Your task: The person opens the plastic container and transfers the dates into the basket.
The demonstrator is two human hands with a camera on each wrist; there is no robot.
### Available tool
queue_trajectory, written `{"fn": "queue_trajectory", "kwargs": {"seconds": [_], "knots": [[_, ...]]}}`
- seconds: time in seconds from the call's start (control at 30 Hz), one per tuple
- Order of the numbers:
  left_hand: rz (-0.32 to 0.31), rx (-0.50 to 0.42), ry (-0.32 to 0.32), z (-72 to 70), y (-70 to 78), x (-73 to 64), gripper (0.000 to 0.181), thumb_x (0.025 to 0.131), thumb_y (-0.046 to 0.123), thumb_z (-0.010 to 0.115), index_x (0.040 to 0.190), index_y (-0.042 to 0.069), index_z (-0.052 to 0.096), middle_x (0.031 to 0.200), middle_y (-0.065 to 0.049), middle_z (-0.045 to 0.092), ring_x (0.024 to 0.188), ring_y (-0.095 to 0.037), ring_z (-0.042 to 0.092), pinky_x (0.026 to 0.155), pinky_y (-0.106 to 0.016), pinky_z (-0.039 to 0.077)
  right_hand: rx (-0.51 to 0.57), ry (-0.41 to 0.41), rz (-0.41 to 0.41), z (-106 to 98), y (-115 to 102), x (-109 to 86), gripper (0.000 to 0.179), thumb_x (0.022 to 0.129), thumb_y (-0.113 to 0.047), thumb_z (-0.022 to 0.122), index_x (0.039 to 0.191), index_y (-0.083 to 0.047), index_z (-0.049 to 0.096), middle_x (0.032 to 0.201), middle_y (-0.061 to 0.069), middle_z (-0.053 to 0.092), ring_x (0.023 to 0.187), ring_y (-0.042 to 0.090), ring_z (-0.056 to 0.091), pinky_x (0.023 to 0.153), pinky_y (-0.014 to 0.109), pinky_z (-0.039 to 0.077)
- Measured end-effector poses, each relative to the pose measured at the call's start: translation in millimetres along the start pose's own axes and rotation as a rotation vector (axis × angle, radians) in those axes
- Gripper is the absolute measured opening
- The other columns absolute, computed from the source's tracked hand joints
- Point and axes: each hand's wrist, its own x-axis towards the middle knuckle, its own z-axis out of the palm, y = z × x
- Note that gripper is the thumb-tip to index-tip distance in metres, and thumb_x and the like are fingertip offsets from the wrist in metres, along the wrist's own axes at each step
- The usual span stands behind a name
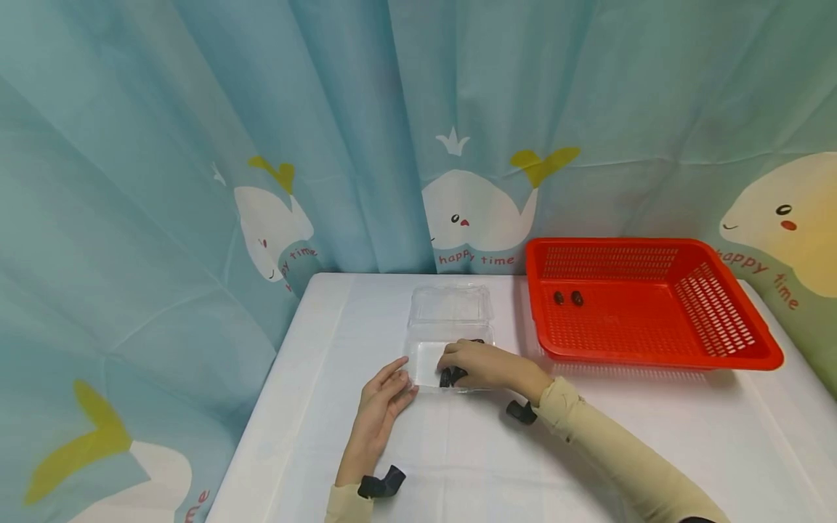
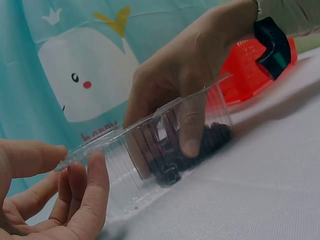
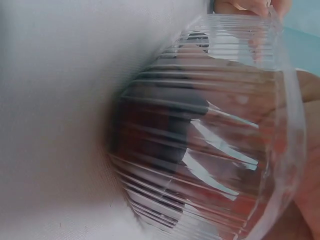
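A clear plastic clamshell box (image 1: 428,363) lies on the table with its lid (image 1: 451,303) folded back. My left hand (image 1: 379,403) pinches the box's rim at its left corner between thumb and finger. My right hand (image 1: 484,363) reaches down inside the box, fingers around a dark, wrinkled, date-like fruit (image 2: 167,172). More of these dark fruits (image 2: 217,135) lie along the box's right part, partly hidden by the hand. Through the ribbed wall in the right wrist view, a dark fruit (image 3: 150,125) shows large and blurred.
A red plastic basket (image 1: 615,363) with slotted walls stands at the right; two dark fruits (image 1: 577,298) lie near its left side. The white-covered table (image 1: 445,465) backs onto a blue curtain (image 1: 353,181) with whale prints.
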Motion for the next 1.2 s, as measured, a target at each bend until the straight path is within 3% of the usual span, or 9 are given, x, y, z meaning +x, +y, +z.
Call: {"fn": "queue_trajectory", "kwargs": {"seconds": [0.3,0.63,0.87,1.03,1.2], "knots": [[0.017,0.009,-0.013,-2.8,-1.3,1.0,0.055,0.106,0.015,0.060,0.155,-0.003,0.040,0.112,-0.001,0.054,0.101,-0.008,0.057,0.100,-0.027,0.059,0.022,0.011,0.012,1.1,-0.8,3.3,0.029,0.089,-0.017,0.084,0.116,-0.018,0.075,0.115,-0.003,0.075,0.107,0.015,0.064,0.099,0.036,0.058],[0.033,0.021,-0.029,-2.1,-1.0,0.1,0.056,0.107,0.014,0.059,0.156,-0.004,0.039,0.111,0.000,0.050,0.101,-0.007,0.054,0.101,-0.027,0.059,0.099,0.075,-0.012,3.5,1.4,5.9,0.013,0.093,-0.016,0.080,0.104,-0.018,0.073,0.096,-0.007,0.072,0.090,0.007,0.061,0.086,0.027,0.058],[0.016,0.000,-0.010,-0.8,-0.4,0.4,0.053,0.107,0.013,0.059,0.155,-0.002,0.041,0.110,0.000,0.050,0.100,-0.008,0.055,0.101,-0.027,0.059,0.149,0.082,0.007,6.1,5.7,6.3,0.012,0.094,-0.015,0.078,0.103,-0.018,0.072,0.097,-0.008,0.070,0.091,0.007,0.062,0.089,0.027,0.058],[0.007,-0.011,0.005,-0.5,-0.9,0.6,0.051,0.107,0.010,0.058,0.154,-0.003,0.043,0.106,0.001,0.053,0.100,-0.009,0.057,0.099,-0.028,0.059,0.252,0.111,0.043,5.8,6.4,2.6,0.013,0.096,-0.014,0.075,0.108,-0.016,0.072,0.104,-0.006,0.071,0.098,0.010,0.065,0.094,0.032,0.060],[0.010,-0.006,0.013,-0.2,-0.4,1.1,0.051,0.106,0.011,0.058,0.153,-0.003,0.044,0.107,0.001,0.053,0.101,-0.009,0.058,0.099,-0.027,0.059,0.394,0.202,0.035,-1.5,4.1,-5.0,0.016,0.096,-0.009,0.073,0.111,-0.015,0.071,0.107,-0.003,0.073,0.101,0.015,0.067,0.093,0.036,0.061]]}}
